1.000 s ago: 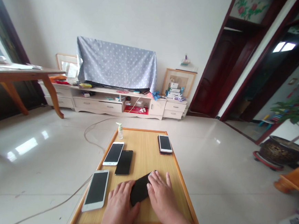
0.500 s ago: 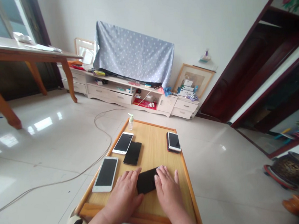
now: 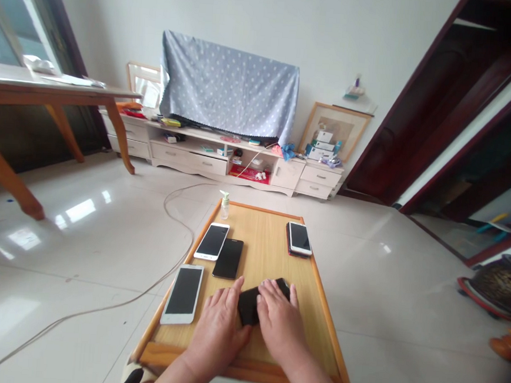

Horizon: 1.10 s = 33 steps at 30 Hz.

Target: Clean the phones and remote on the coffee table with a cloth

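Observation:
A black smartphone [image 3: 249,306] lies at a slant on the small wooden table. My left hand [image 3: 218,324] grips its left end, fingers along the far edge and thumb at the near side. Across the phone's middle rests my right hand [image 3: 276,317], fingers stretched out and hiding part of the screen; whether anything thin lies beneath them cannot be seen. To the left are a large white phone [image 3: 183,295], another white phone [image 3: 212,240] and a black phone [image 3: 228,258]. At the right edge, one more white phone [image 3: 300,239] sits on a dark, red-edged item.
A small pump bottle [image 3: 224,205] stands at the table's [image 3: 266,222] far left corner. A cable [image 3: 109,308] trails over the tiled floor on the left. Farther off are a low white cabinet [image 3: 187,161], a draped polka-dot cloth [image 3: 232,89] and a larger wooden table [image 3: 86,98].
My right hand has slid left from the phone's right end onto its middle, uncovering the far right corner. My left hand stays at the left end. The view has shifted slightly.

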Available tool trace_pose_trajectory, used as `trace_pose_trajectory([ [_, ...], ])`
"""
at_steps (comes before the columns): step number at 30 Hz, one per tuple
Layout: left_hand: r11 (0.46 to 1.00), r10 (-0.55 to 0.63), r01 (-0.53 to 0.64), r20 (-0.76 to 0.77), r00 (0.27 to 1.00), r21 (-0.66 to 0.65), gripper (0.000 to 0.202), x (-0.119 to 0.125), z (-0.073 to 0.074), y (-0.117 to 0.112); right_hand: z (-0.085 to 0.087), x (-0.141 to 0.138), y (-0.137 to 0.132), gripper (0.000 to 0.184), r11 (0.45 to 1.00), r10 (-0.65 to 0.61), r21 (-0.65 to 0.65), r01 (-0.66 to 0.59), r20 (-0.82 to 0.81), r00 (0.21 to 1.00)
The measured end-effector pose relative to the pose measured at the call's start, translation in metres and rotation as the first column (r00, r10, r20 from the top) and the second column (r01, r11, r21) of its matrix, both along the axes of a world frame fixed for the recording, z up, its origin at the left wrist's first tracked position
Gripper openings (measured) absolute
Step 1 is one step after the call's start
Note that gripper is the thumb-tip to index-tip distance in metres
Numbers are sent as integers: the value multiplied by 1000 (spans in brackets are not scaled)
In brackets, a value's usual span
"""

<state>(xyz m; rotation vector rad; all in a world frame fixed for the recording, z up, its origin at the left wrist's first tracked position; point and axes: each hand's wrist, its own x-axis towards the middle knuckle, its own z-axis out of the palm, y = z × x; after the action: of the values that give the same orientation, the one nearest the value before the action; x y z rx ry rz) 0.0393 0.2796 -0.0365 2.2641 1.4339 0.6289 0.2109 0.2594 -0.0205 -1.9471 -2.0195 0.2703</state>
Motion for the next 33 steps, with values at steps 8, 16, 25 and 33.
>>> trace_pose_trajectory([
  [8,1000,-4,4,36,999,3,68,2,-7,2,4,-26,-15,46,980,200,19,-199,-107,974],
  [16,1000,-9,9,5,1000,-5,88,3,0,0,-3,17,10,47,994,-106,40,105,21,994],
  [25,999,-10,10,-12,1000,-37,71,2,-1,1,4,-20,-20,45,980,198,45,-194,-126,972],
  [33,1000,-8,7,-35,999,-13,84,3,3,1,-1,9,-6,50,998,-58,33,57,28,998],
])
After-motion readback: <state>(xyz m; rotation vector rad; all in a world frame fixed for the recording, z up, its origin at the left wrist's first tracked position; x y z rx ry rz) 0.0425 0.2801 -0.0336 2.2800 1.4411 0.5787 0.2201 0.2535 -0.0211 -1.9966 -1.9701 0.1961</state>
